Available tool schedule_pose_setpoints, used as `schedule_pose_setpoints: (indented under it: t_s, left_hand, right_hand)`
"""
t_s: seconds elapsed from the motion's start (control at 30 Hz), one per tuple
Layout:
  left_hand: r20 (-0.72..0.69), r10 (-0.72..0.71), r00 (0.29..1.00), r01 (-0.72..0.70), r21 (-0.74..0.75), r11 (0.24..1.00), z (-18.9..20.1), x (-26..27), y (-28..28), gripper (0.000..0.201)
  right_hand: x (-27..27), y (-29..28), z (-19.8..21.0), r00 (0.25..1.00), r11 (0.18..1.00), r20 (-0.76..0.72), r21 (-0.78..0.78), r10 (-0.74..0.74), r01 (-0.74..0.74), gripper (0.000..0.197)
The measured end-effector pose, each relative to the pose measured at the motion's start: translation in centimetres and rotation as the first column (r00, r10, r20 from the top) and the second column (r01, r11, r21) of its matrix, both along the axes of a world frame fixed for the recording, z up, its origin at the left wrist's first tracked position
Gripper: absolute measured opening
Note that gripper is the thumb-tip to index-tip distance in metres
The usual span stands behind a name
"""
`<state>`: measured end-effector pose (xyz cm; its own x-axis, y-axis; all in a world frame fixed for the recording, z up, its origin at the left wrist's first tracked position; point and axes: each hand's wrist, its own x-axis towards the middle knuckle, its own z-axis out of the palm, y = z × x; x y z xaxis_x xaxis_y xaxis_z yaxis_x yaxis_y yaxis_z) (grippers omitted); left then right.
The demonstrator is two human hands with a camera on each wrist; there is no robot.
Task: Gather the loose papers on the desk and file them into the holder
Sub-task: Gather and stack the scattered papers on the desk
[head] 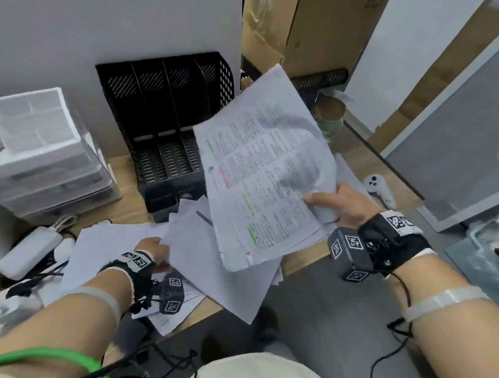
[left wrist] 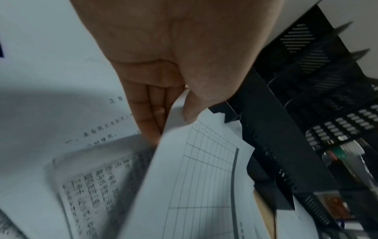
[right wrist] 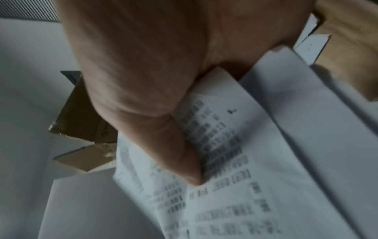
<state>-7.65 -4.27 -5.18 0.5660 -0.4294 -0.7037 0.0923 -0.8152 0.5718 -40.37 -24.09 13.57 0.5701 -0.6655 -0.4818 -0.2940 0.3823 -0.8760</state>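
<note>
My right hand point(head: 332, 204) grips a thick stack of printed papers point(head: 266, 172) with highlighter marks, held up off the desk in front of the holder; its thumb point(right wrist: 184, 161) presses on the top page point(right wrist: 235, 186). My left hand point(head: 154, 249) pinches the edge of a loose sheet point(head: 199, 258) lying on the desk; in the left wrist view the thumb and fingers point(left wrist: 149, 116) clamp a gridded page point(left wrist: 204, 169). More loose papers point(head: 105, 245) lie under it. The black mesh file holder point(head: 165, 122) stands at the back against the wall, its slots without papers.
White plastic drawers point(head: 38, 151) stand at the left. A power strip point(head: 28, 253) and cables lie at the front left edge. A white controller point(head: 378, 188) and a can point(head: 331, 115) are at the right. Cardboard boxes point(head: 301, 25) stand behind.
</note>
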Motion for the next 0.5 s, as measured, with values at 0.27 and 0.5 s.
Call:
schedule_pose_setpoints:
  t_s: [0.27,0.5]
  left_hand:
    - [-0.096,0.23,0.969,-0.238,-0.094,0.967,0.5,0.0,4.4,0.028]
    - [0.063,-0.061,0.996,0.058,0.057,0.997,0.8,-0.4,4.9,0.007]
  right_hand:
    - [4.3,-0.6,-7.0,0.63,0.72,-0.756,-0.337,0.178,-0.607,0.038]
    - [9.9,0.0,-10.1,0.519,0.633,-0.836,-0.307,0.177,-0.711,0.031]
